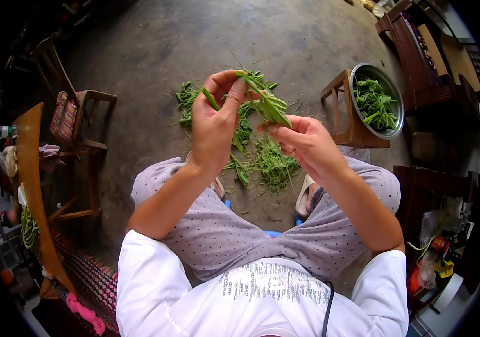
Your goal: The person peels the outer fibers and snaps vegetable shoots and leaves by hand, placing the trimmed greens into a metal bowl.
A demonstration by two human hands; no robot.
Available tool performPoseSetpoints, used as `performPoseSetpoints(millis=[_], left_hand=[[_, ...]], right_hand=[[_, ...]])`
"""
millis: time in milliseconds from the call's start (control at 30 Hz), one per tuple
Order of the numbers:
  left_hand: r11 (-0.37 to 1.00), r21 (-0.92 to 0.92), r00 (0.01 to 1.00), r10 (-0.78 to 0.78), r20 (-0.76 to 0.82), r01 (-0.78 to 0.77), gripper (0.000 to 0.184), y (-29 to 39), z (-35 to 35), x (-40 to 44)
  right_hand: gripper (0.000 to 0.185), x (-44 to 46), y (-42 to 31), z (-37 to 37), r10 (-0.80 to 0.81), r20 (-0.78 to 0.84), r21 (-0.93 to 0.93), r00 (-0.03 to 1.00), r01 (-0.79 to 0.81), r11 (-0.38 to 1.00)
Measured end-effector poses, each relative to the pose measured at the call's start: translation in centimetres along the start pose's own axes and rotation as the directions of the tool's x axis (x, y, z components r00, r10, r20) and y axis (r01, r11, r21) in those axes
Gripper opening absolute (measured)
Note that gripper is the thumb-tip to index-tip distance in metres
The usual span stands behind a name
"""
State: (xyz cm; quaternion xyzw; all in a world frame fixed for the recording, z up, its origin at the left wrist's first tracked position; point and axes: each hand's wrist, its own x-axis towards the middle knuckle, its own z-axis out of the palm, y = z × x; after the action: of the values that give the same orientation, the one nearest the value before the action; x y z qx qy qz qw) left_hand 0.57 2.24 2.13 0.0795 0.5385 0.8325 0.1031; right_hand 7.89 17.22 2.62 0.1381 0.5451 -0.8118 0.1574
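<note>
My left hand (216, 115) is raised over the floor, thumb and forefinger pinching the stem end of a leafy green sprig (272, 106). A short piece of green stem (210, 99) also sticks out between its fingers. My right hand (310, 141) has its thumb and forefinger closed at the leaf tip of the same sprig. Below the hands, loose leafy greens (242, 132) lie on the concrete floor, partly hidden by the left hand. Closer to my feet is a heap of thin, stringy green trimmings (274, 165).
A metal basin (354, 92) with leafy greens stands on a wooden stool (358, 132) to the right. On the left are a wooden chair (77, 115) and a table edge (36, 185) with a bundle of long green beans (28, 227). Dark wooden furniture (414, 50) lines the right side.
</note>
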Motion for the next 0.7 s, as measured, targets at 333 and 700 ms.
performPoseSetpoints(millis=[333,700], left_hand=[[1.000,-0.018,0.996,-0.020,0.087,0.022,0.016,-0.5,-0.2,-0.1],[0.688,-0.592,0.886,-0.167,0.433,0.419,0.026,0.6,-4.3,2.4]], right_hand=[[0.008,0.2,0.4,-0.3,0.140,-0.161,0.347,0.977,-0.077,0.935],[0.047,-1.0,3.5,-4.0,-0.401,0.220,-0.938,0.889,0.305,0.162]])
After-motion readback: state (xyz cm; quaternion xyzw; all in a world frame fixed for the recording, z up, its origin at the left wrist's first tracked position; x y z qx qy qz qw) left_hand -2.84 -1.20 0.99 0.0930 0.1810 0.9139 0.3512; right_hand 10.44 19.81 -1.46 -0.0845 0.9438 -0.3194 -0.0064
